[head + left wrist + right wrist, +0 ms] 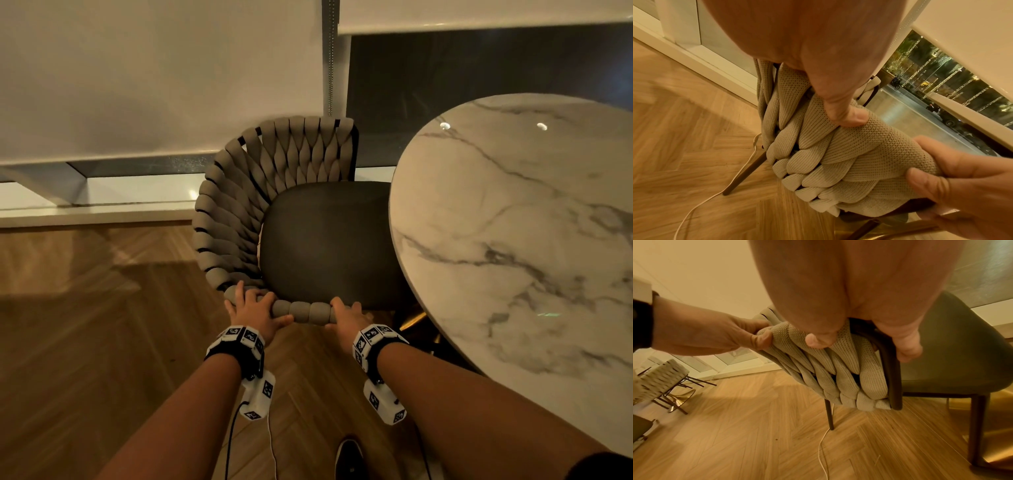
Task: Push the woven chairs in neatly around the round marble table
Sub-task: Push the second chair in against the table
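Chair, woven, grey, sits in the centre of the head view with its dark seat cushion partly under the rim of the round marble table, which fills the right of the frame. The curved woven back wraps from the upper centre round to the lower centre, and the near end of its padded top rail lies just above the wrists.

Left hand grips that rail at lower centre, fingers curled over the top and thumb beneath. Right hand grips the same rail just to the right, close to the table edge; the right wrist view shows its thumb pressed on the weave and fingers hooked over the dark frame.

Herringbone wood floor fills the lower left. A second woven chair stands at the left edge of the right wrist view.
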The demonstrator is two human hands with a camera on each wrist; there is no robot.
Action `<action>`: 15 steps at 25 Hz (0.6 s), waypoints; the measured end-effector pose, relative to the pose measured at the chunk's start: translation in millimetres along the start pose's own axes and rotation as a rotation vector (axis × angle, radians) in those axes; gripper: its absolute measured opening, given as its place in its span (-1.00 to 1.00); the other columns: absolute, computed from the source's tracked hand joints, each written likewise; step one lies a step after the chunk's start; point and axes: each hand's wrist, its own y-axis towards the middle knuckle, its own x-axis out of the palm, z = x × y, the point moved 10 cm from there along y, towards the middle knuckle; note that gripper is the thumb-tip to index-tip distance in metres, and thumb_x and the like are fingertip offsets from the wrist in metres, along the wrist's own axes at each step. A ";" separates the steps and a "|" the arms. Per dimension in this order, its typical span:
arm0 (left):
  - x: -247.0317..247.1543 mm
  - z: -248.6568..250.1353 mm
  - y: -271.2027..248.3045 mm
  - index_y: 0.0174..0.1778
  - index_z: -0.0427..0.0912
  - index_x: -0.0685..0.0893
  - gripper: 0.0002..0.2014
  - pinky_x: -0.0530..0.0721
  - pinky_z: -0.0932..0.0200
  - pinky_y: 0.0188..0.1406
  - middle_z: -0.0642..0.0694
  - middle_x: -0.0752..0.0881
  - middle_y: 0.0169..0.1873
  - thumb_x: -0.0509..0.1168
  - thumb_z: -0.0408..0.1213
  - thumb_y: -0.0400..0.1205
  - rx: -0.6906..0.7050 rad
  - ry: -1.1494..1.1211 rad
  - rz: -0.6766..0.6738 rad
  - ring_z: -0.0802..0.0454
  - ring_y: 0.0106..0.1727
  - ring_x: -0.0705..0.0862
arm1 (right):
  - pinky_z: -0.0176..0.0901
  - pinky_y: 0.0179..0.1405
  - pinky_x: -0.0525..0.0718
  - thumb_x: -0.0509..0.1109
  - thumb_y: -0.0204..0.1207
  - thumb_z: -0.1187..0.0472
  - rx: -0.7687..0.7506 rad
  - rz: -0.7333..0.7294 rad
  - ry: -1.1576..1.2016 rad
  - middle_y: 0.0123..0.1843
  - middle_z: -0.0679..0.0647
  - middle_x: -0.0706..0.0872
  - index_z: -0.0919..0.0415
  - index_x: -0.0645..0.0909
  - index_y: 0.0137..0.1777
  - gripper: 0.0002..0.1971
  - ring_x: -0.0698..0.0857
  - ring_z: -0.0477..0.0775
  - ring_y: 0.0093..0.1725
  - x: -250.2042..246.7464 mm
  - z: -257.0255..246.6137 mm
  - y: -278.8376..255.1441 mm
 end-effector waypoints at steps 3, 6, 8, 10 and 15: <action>-0.1 0.8 -3.4 0.45 0.14 0.47 -0.37 -0.08 -0.55 0.61 -0.13 0.36 0.58 0.23 0.36 0.51 0.007 0.020 0.018 -0.31 0.72 -0.15 | 0.39 0.41 0.53 0.27 0.68 -0.04 -0.001 0.002 -0.007 0.53 0.28 0.31 -0.15 0.27 0.52 -0.55 0.38 0.48 0.48 -1.1 -0.4 -2.0; -1.7 1.8 -4.1 0.45 0.14 0.47 -0.37 -0.08 -0.56 0.61 -0.13 0.37 0.57 0.22 0.37 0.51 0.014 0.023 0.033 -0.31 0.72 -0.13 | 0.37 0.39 0.55 0.28 0.68 -0.04 -0.005 0.010 -0.017 0.51 0.27 0.32 -0.15 0.28 0.51 -0.56 0.40 0.46 0.46 -0.4 -1.3 -2.2; -2.5 2.1 -5.2 0.45 0.14 0.47 -0.37 -0.08 -0.55 0.61 -0.14 0.37 0.57 0.22 0.37 0.51 0.012 0.026 0.033 -0.31 0.72 -0.12 | 0.35 0.38 0.56 0.28 0.67 -0.03 -0.005 0.014 -0.015 0.50 0.27 0.34 -0.16 0.29 0.50 -0.57 0.43 0.46 0.44 -0.2 -1.3 -1.8; -2.1 3.0 -6.4 0.45 0.14 0.47 -0.37 -0.09 -0.56 0.61 -0.14 0.37 0.57 0.22 0.37 0.51 0.010 0.028 0.031 -0.30 0.73 -0.12 | 0.35 0.38 0.56 0.29 0.67 -0.03 -0.007 0.020 -0.014 0.49 0.26 0.35 -0.16 0.30 0.48 -0.58 0.42 0.46 0.44 -0.1 -0.7 -2.0; -2.1 2.8 -7.1 0.46 0.14 0.46 -0.36 -0.07 -0.56 0.61 -0.14 0.36 0.58 0.21 0.37 0.52 0.008 0.035 0.024 -0.30 0.72 -0.12 | 0.37 0.41 0.54 0.29 0.67 -0.03 -0.002 0.018 -0.021 0.54 0.27 0.33 -0.18 0.28 0.51 -0.55 0.38 0.48 0.49 0.9 -0.2 -0.4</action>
